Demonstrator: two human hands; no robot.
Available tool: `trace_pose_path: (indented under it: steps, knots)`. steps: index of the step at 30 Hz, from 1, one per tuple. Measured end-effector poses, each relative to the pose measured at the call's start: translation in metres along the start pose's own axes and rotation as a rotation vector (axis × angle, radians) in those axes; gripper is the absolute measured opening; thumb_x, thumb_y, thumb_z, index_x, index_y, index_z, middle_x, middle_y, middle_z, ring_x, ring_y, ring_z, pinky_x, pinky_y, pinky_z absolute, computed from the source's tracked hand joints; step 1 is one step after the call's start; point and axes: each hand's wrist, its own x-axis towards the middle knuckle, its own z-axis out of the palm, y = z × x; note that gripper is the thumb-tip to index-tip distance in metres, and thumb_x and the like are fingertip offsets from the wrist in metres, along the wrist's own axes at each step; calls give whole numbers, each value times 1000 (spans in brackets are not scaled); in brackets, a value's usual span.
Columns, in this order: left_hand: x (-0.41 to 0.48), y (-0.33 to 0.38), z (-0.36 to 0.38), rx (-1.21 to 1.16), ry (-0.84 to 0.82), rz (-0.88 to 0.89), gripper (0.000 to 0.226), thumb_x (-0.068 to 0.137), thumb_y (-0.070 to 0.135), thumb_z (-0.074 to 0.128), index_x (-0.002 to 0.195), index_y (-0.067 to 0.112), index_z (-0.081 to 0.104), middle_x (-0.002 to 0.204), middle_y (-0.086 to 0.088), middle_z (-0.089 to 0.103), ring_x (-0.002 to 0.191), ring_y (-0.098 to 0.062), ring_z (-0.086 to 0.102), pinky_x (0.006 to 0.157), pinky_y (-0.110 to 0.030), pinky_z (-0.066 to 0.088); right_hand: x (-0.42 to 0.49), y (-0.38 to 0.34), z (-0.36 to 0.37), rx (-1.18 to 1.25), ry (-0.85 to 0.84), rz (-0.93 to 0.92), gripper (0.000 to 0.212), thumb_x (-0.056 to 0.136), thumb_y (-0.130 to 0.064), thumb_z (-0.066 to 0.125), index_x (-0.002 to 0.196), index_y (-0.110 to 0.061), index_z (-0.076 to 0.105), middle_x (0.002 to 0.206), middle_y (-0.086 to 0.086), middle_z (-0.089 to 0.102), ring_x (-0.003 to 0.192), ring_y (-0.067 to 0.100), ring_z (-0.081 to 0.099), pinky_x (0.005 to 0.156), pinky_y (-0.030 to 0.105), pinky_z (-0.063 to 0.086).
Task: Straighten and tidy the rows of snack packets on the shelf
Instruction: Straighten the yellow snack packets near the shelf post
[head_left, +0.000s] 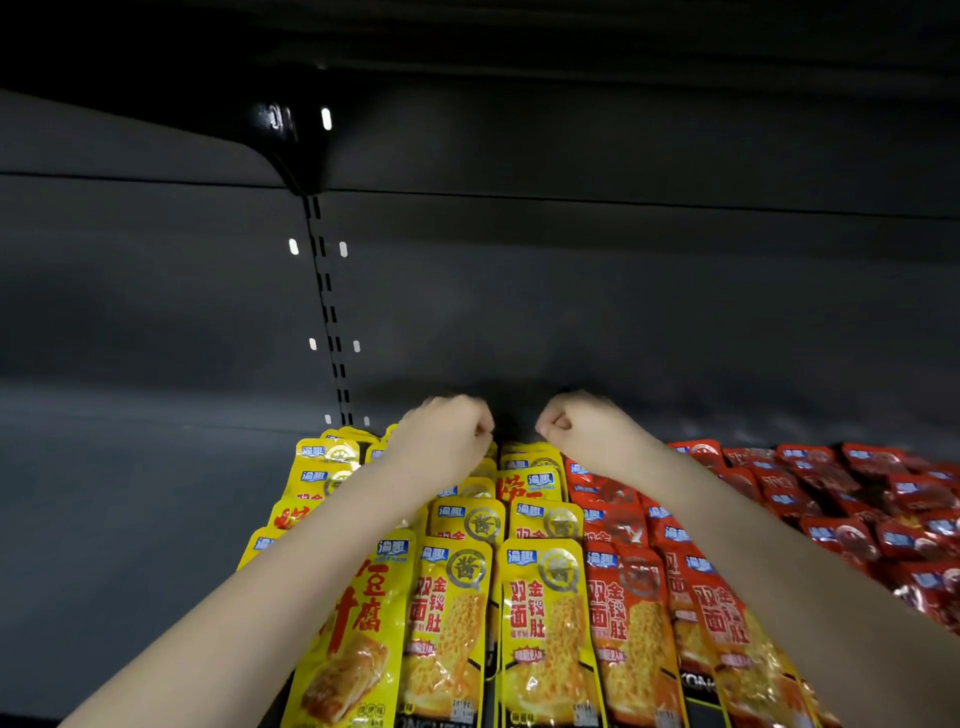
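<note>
Dark shelf with slotted upright at back. Red snack packets in loose overlapping rows, right side. Yellow snack packets in neater rows at centre, touching red. Left hand, right hand — fingers curled at rows' far end — whether gripping packets, cannot tell.

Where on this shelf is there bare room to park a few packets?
Bare shelf deck lies left of the yellow packets. A narrow strip along the back wall, behind the left hand and right hand, also looks free. The right is crowded with jumbled red packets.
</note>
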Motion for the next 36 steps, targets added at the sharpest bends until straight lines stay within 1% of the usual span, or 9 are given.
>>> trace_pose_path:
  steps: [7,10,15,19,23,26,28,32,36]
  knots:
    - [5,20,25,57,-68,4,33,94,29,49,125,20,57,127,-4,58,124,-27,42,100,-37,39,-19,6,-2,-67,-98,8,21,92,-34,57,104,-19,63,102,-4,64,93,14,60,83,35,51]
    - [5,18,37,91,-68,-30,36,96,32,45,126,14,55,128,-8,56,124,-31,40,102,-40,37,-22,12,3,-79,-82,17,21,92,-32,58,107,-17,60,101,-3,62,93,14,58,81,33,50]
    - [4,14,44,68,-44,-38,32,96,32,46,123,19,58,124,-6,57,122,-29,41,101,-39,38,-26,15,7,-11,-36,30,15,92,-28,59,102,-17,63,92,-7,56,86,10,56,71,25,43]
    - [-2,20,39,0,26,-5,36,95,29,50,129,20,51,130,-5,53,124,-28,39,103,-37,37,-29,16,9,22,-3,19,14,91,-29,60,101,-19,62,92,-7,58,86,11,59,70,25,47]
    - [-16,26,28,-55,64,78,26,92,31,55,117,23,58,118,1,57,116,-21,43,97,-33,40,-37,13,4,-12,50,1,13,93,-30,56,99,-20,62,99,-3,60,88,12,60,80,34,52]
    - [-31,29,24,-15,2,98,28,86,46,60,106,27,61,108,5,61,111,-18,45,93,-33,41,-54,9,-4,-27,66,-47,13,92,-35,56,89,-23,59,91,-7,50,86,10,55,77,31,46]
    - [-38,30,26,69,-47,74,34,82,52,62,106,28,60,112,6,58,116,-19,41,96,-33,37,-66,7,-5,-103,3,-73,19,90,-42,57,87,-24,60,92,-6,48,91,12,52,82,31,41]
    - [-42,30,27,112,-68,26,35,79,55,63,102,29,60,120,7,52,120,-19,35,97,-32,32,-74,6,1,-199,-85,-81,30,87,-48,60,102,-22,60,111,-2,52,112,17,47,94,35,35]
    - [-45,31,24,108,-73,0,34,77,53,66,99,27,60,121,5,51,120,-19,34,99,-33,32,-73,5,4,-114,-79,-114,23,85,-42,64,99,-24,58,100,-6,45,110,18,48,90,34,37]
